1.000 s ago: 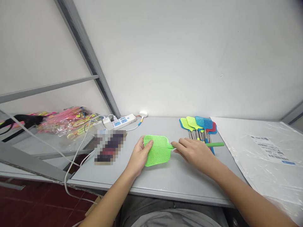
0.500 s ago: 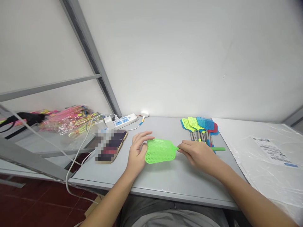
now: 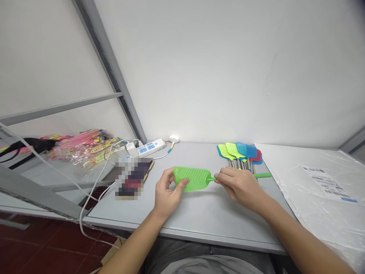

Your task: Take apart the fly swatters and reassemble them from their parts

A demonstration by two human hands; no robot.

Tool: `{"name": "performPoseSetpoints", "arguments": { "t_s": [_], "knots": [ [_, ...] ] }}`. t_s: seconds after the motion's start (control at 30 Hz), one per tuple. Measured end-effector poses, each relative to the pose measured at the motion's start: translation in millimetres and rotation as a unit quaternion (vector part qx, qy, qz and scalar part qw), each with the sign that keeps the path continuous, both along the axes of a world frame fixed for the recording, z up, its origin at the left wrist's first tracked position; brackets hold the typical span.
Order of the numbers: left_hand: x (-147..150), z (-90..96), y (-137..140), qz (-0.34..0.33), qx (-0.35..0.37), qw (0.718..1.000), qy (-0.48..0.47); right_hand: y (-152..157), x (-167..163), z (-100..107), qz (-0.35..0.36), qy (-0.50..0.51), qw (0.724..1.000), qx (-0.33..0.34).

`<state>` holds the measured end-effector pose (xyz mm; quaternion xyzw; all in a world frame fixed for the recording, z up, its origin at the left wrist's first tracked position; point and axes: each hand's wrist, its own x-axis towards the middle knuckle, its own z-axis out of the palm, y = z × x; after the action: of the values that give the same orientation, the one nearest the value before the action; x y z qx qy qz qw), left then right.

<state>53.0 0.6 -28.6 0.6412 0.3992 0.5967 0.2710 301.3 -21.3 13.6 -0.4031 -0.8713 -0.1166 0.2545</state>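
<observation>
A bright green fly swatter [image 3: 196,178] is held sideways just above the grey table, its perforated head to the left. My left hand [image 3: 168,193] grips the head's left end, thumb on the near face and fingers behind it. My right hand [image 3: 238,186] is closed around the handle near the neck; the green handle end sticks out to its right. Behind my right hand lies a fanned bunch of fly swatters [image 3: 246,150] with yellow-green, blue and red heads and metallic shafts, partly hidden by the hand.
A partly pixelated phone [image 3: 137,177] lies at the table's left, before a white power strip [image 3: 149,147] with cables. Plastic-bagged colourful items [image 3: 85,144] sit beyond the metal frame [image 3: 112,64]. White plastic packaging with a label [image 3: 327,184] covers the right side.
My left hand has closed on the swatter's head, its thumb now over the front face. The head has tilted and its left end sits slightly higher. My right hand keeps its hold.
</observation>
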Motion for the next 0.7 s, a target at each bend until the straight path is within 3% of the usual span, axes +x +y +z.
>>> {"name": "performPoseSetpoints", "arguments": {
  "t_s": [0.1,0.33,0.57,0.7],
  "knots": [
    [6,4.8,-2,-0.036,-0.120,0.986,-0.107,4,1,-2,-0.004,-0.022,0.998,0.058],
    [2,20.1,8,-0.152,-0.274,0.923,-0.224,9,2,-8,-0.043,-0.036,0.987,0.148],
    [-3,17.3,10,-0.157,-0.294,0.910,-0.246,10,9,-8,-0.110,0.047,0.975,0.188],
    [-1,17.0,8,-0.189,-0.305,0.905,-0.227,5,1,-8,-0.066,0.005,0.987,0.147]
  ]
}}
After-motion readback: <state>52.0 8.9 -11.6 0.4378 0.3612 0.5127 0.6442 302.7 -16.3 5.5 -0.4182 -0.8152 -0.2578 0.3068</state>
